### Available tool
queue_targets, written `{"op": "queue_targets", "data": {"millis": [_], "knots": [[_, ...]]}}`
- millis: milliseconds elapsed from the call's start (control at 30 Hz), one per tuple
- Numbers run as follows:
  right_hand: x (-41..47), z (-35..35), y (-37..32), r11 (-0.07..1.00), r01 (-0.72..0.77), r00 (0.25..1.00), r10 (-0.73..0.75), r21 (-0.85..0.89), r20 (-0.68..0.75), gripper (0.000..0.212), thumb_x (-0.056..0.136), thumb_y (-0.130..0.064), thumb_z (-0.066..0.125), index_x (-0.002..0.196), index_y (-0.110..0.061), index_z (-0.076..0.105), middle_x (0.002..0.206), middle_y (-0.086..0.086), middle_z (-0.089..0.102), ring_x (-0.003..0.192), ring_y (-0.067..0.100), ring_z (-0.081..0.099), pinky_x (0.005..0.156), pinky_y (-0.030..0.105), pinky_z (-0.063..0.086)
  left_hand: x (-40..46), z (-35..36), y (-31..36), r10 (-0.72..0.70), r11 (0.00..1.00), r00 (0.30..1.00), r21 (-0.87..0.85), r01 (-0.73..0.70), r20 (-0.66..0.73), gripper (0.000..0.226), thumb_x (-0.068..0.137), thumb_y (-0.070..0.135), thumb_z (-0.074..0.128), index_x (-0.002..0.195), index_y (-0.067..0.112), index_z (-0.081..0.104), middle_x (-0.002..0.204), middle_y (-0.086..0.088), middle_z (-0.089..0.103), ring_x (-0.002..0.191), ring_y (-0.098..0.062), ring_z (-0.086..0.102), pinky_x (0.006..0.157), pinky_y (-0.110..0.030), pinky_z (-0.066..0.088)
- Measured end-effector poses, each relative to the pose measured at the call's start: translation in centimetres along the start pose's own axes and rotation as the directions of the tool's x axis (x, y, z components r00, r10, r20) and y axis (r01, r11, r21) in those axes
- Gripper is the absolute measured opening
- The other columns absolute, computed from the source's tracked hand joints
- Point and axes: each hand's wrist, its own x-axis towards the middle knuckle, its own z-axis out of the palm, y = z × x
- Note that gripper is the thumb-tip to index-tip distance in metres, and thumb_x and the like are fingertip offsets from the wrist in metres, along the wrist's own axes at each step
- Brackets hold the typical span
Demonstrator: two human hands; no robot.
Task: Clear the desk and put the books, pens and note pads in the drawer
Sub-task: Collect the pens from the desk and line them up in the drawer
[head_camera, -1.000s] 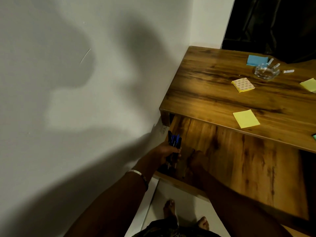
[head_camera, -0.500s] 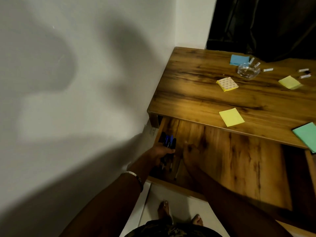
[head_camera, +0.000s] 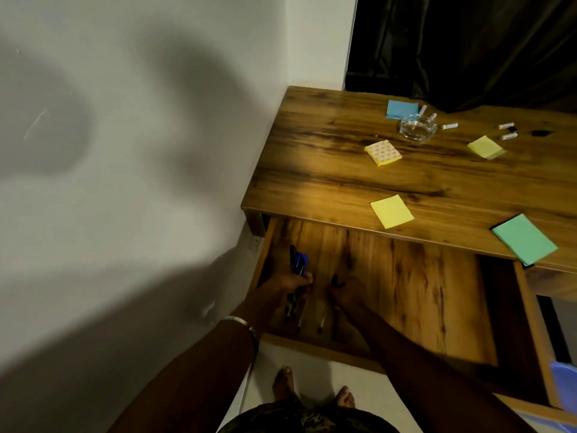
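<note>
The wooden drawer [head_camera: 406,292] stands pulled out under the desk [head_camera: 406,179]. My left hand [head_camera: 287,284] grips a bunch of blue and black pens [head_camera: 298,260] over the drawer's left end. My right hand [head_camera: 345,292] is beside it, low in the drawer, with a pen [head_camera: 334,281] at its fingers; the grip is too dark to make out. Two more pens [head_camera: 312,320] lie on the drawer floor below the hands. On the desk lie two yellow note pads [head_camera: 392,211] [head_camera: 485,146], a patterned pad [head_camera: 383,152], a blue pad [head_camera: 401,109] and a green pad [head_camera: 524,239].
A glass ashtray [head_camera: 416,129] and several small white caps [head_camera: 505,131] sit at the back of the desk. A white wall [head_camera: 140,182] closes the left side. My bare feet [head_camera: 312,389] stand on the light floor below the drawer front. A blue plastic thing [head_camera: 565,392] is at far right.
The camera has swung right, so more of the desk and the green pad show. Both hands have sunk lower into the drawer's left end with the pens.
</note>
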Motion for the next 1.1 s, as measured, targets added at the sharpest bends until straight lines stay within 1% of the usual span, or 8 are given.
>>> {"op": "queue_targets", "data": {"millis": [200, 333, 500, 600, 767, 900, 1000, 1100], "knots": [[2.5, 2.2, 3.9, 0.976, -0.08, 0.994, 0.094, -0.203, 0.057, 0.05, 0.081, -0.023, 0.073, 0.118, 0.006, 0.057, 0.121, 0.025, 0.06, 0.112, 0.038, 0.059, 0.093, 0.042, 0.05, -0.7, -1.0, -0.3, 0.036, 0.999, 0.999, -0.033, -0.036, 0.009, 0.017, 0.09, 0.006, 0.062, 0.106, 0.001, 0.062, 0.084, -0.004, 0.061, 0.074, -0.013, 0.06, 0.051, -0.019, 0.054], [0.2, 1.5, 1.0, 0.973, -0.071, 0.994, 0.088, -0.218, 0.07, 0.059, 0.085, -0.016, 0.071, 0.133, 0.008, 0.046, 0.14, 0.024, 0.045, 0.13, 0.039, 0.044, 0.11, 0.043, 0.036, -0.4, -1.5, -0.6, 0.026, 0.999, 0.999, -0.037, -0.025, 0.035, 0.006, 0.089, 0.007, 0.063, 0.095, 0.008, 0.063, 0.084, -0.005, 0.062, 0.076, -0.014, 0.062, 0.058, -0.023, 0.056], [-0.1, 1.1, 1.1, 0.991, -0.1, 0.995, 0.102, -0.087, 0.014, 0.059, 0.084, -0.035, 0.07, 0.126, 0.004, 0.053, 0.128, 0.023, 0.057, 0.115, 0.037, 0.057, 0.096, 0.043, 0.049, 0.0, -1.2, -0.1, -0.006, 1.0, 0.996, -0.02, 0.008, 0.091, 0.013, 0.094, 0.001, 0.053, 0.091, 0.01, 0.061, 0.088, -0.005, 0.06, 0.08, -0.014, 0.06, 0.074, -0.03, 0.052], [-0.9, 0.0, -0.3, 1.0, -0.005, 0.996, 0.006, 0.017, -0.085, 0.039, 0.094, -0.029, 0.058, 0.12, 0.001, 0.06, 0.114, 0.019, 0.064, 0.105, 0.033, 0.061, 0.08, 0.032, 0.045, 0.5, -0.7, 0.1, -0.027, 1.0, 0.996, 0.019, 0.025, 0.089, 0.021, 0.095, -0.001, 0.047, 0.112, 0.001, 0.06, 0.091, -0.007, 0.059, 0.08, -0.016, 0.058, 0.081, -0.034, 0.051], [-2.0, -1.9, -2.2, 0.952, 0.088, 0.977, -0.139, 0.292, 0.161, 0.025, 0.091, -0.033, 0.063, 0.093, -0.011, 0.074, 0.078, -0.002, 0.07, 0.069, 0.003, 0.066, 0.061, 0.015, 0.048, 1.0, 1.7, 0.6, 0.013, 0.99, 0.997, 0.14, -0.023, 0.072, 0.037, 0.09, 0.005, 0.06, 0.125, -0.002, 0.056, 0.124, -0.022, 0.06, 0.112, -0.034, 0.058, 0.106, -0.043, 0.042], [-1.7, -2.9, -1.9, 0.941, 0.028, 0.994, -0.062, 0.337, 0.091, 0.016, 0.089, -0.024, 0.067, 0.083, -0.01, 0.072, 0.073, 0.001, 0.069, 0.067, 0.013, 0.065, 0.056, 0.022, 0.049, 1.4, 3.2, 0.5, 0.097, 0.985, 0.993, 0.14, -0.105, 0.062, 0.034, 0.089, -0.003, 0.059, 0.122, -0.005, 0.056, 0.104, -0.015, 0.065, 0.082, -0.023, 0.063, 0.078, -0.028, 0.055], [-1.0, -3.7, -0.3, 0.934, -0.042, 0.999, 0.038, 0.354, 0.019, 0.014, 0.092, -0.011, 0.063, 0.078, -0.009, 0.065, 0.055, -0.008, 0.065, 0.052, -0.001, 0.062, 0.048, 0.013, 0.046, 1.6, 3.8, 0.3, 0.083, 0.99, 0.99, 0.103, -0.095, 0.111, 0.02, 0.088, -0.004, 0.059, 0.108, -0.003, 0.062, 0.087, -0.007, 0.063, 0.072, -0.014, 0.062, 0.076, -0.028, 0.054], [-0.4, -5.2, 2.0, 0.997, -0.066, 0.995, 0.064, -0.033, -0.077, 0.016, 0.09, -0.017, 0.065, 0.085, -0.002, 0.068, 0.069, 0.0, 0.069, 0.066, 0.007, 0.066, 0.058, 0.02, 0.046, 1.4, 3.5, 0.4, 0.077, 0.994, 0.992, 0.071, -0.084, 0.101, 0.014, 0.09, -0.004, 0.055, 0.096, 0.007, 0.061, 0.086, -0.004, 0.061, 0.074, -0.013, 0.06, 0.073, -0.027, 0.052]]}}
